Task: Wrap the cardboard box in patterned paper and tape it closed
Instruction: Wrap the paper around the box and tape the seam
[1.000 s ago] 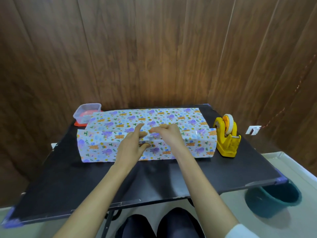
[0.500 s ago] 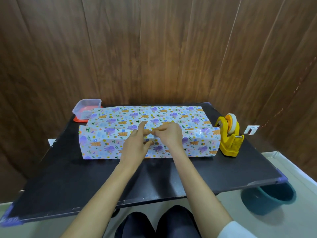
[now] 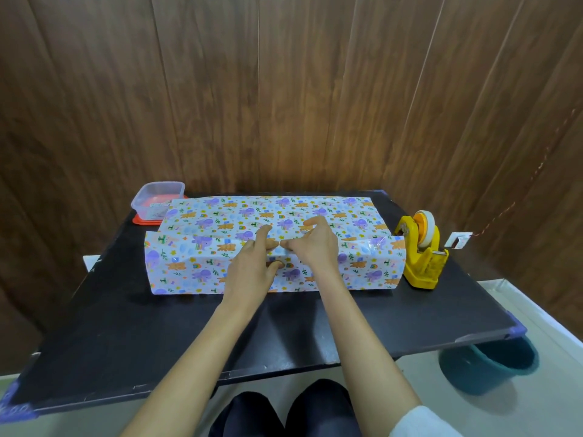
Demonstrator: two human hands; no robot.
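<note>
Patterned paper (image 3: 202,269), white with purple and orange cartoon prints, wraps a long, low cardboard box that is itself wholly covered. The parcel lies across the far middle of the black worktop (image 3: 157,335), its long side facing the person. The near flap comes up over the top edge and makes a seam along the length. A glossy patch near the right end of that seam looks like clear tape.

The step in hand appears to be fastening the seam at its middle. Both forearms reach straight forward and the hands meet there, fingertips almost touching. The left hand (image 3: 252,266) lies with fingers fairly straight, forefinger on the top face and thumb pressed against the near face. The right hand (image 3: 314,247) arches over the seam with fingers bent and thumb pointing left. Whether it pinches a strip of tape or only presses the paper cannot be told.

The next move probably calls for a fresh strip from the yellow tape dispenser (image 3: 421,250), which stands just beside the parcel's right end. One hand should hold the flap down, since both ends are unfolded.

A clear plastic tub (image 3: 157,198) sits at the far left corner.
</note>
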